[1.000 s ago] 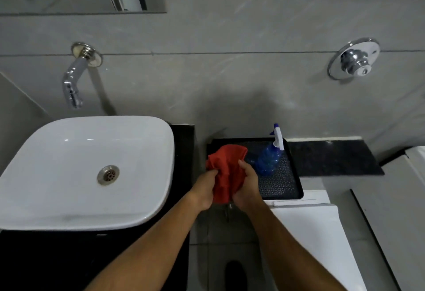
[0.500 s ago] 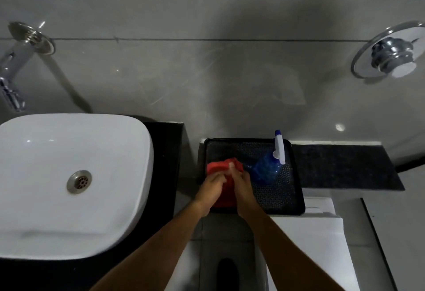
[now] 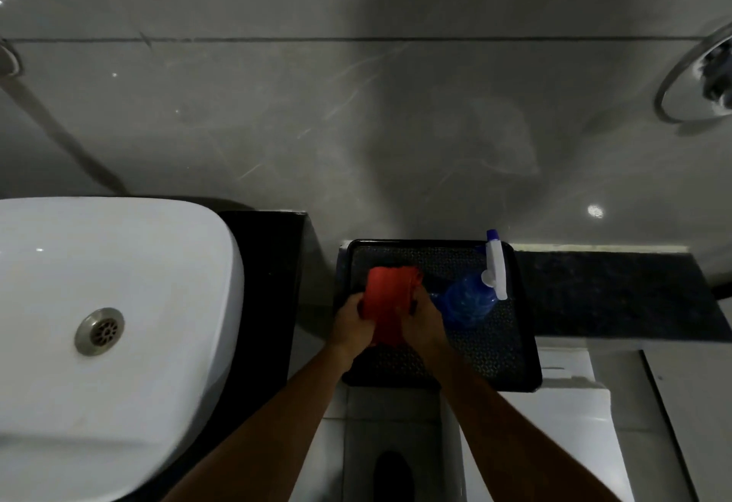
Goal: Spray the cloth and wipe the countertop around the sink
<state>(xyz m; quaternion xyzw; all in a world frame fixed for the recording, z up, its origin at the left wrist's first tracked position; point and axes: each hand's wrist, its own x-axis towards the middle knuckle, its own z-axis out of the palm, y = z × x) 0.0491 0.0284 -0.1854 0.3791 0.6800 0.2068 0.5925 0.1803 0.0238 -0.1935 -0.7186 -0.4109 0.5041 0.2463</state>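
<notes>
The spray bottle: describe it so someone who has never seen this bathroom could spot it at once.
Right of the white sink, a black tray sits against the grey wall. The spray bottle stands in the tray's far right part, just right of the red cloth that both hands hold. It alone is translucent blue, with a white trigger head and blue nozzle tip.
</notes>
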